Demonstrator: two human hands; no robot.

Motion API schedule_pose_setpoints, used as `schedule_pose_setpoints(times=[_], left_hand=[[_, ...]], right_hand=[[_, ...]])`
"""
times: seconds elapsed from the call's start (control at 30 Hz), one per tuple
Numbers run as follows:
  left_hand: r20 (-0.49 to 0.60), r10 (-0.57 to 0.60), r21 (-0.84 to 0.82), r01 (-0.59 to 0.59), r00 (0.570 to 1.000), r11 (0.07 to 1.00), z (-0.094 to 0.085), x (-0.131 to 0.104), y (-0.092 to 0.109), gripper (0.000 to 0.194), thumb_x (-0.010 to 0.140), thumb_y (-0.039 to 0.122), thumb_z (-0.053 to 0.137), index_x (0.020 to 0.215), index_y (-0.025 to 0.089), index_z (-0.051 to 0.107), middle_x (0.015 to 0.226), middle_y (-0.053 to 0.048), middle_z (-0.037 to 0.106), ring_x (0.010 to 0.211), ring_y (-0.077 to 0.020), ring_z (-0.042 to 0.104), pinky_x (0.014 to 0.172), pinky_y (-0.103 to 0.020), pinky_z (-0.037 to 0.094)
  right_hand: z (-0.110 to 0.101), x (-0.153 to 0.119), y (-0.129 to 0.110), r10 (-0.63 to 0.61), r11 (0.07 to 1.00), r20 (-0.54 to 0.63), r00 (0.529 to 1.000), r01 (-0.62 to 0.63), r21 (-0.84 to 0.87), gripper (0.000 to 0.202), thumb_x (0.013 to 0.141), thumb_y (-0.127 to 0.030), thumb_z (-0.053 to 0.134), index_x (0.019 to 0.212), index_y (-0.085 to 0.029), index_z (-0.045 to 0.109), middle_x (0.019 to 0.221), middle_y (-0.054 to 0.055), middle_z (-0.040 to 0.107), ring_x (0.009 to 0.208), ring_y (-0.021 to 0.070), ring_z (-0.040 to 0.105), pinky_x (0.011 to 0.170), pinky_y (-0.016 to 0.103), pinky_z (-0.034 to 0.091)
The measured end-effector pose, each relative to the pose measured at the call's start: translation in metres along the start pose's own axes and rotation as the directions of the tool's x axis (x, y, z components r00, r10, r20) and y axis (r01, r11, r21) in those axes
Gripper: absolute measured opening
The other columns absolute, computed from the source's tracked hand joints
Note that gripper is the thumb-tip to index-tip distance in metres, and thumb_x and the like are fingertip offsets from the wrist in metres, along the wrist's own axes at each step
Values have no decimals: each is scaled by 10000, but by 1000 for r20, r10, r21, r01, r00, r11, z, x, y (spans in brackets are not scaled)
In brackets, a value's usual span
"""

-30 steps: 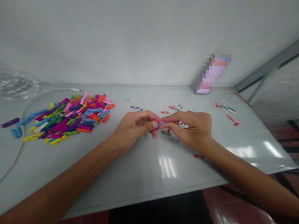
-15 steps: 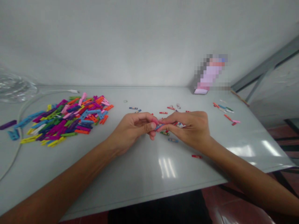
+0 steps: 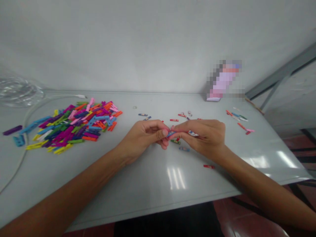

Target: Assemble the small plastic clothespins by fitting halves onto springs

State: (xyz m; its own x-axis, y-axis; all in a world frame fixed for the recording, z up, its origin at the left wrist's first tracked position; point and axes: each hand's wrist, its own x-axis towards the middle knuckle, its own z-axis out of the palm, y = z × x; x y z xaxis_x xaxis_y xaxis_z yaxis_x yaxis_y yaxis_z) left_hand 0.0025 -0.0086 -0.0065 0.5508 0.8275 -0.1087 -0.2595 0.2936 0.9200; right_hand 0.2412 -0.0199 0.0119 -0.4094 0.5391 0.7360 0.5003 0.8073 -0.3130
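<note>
Above the middle of the table, my left hand (image 3: 145, 135) is closed, thumb and fingers pinching a small blue clothespin piece (image 3: 170, 134). The fingertips of my right hand (image 3: 206, 133) grip the same piece from the other side. Fingers cover most of it, so its full shape is hidden. Small printed pieces lie around the hands: a green one (image 3: 175, 142), a blue one (image 3: 184, 149) and a red one (image 3: 208, 166). Beyond the fingers are another red piece (image 3: 174, 120), a dark blue piece (image 3: 143, 115) and a small metal spring (image 3: 190, 113).
A heap of colourful clothespins (image 3: 71, 126) covers the left of the table (image 3: 138, 197). A white cable (image 3: 23, 158) curves past it, near clear plastic wrapping (image 3: 19, 92). At the back right, a blurred-out phone-like object (image 3: 222, 82) leans on the wall; several loose pieces (image 3: 237, 115) lie in front.
The view has shifted slightly, so things on the table appear a little further right. Both hands keep their pinch on the blue piece, with barely any change in the fingers.
</note>
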Motion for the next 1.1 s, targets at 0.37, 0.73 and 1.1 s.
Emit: schedule_pose_setpoints(times=[0.37,0.73,1.1], left_hand=[[-12,20,-4,-20,1000,1000,6,-4,-8,350,914,461,963,876,159,789,750,-11,717,623,-111,631,616,-231,539],[-11,-1,5,1,1000,1000,8,-6,-8,385,939,506,929,863,170,755,739,2,671,613,-103,578,577,-223,488],[-34,9,-51,-11,999,999,15,-6,-4,414,857,500,996,849,161,758,718,15,645,599,-98,555,558,-224,455]], right_hand=[[1,0,2,60,991,8,998,-60,120,30,1016,-271,870,994,-285,883,874,-35,898,651,144,832,739,254,715],[2,2,0,43,987,-3,999,-42,153,82,1024,-346,863,953,-306,871,832,-27,887,647,164,837,629,260,698],[4,2,-3,27,989,-18,999,-24,143,84,1034,-255,843,960,-282,872,836,-26,886,667,145,835,644,226,673]])
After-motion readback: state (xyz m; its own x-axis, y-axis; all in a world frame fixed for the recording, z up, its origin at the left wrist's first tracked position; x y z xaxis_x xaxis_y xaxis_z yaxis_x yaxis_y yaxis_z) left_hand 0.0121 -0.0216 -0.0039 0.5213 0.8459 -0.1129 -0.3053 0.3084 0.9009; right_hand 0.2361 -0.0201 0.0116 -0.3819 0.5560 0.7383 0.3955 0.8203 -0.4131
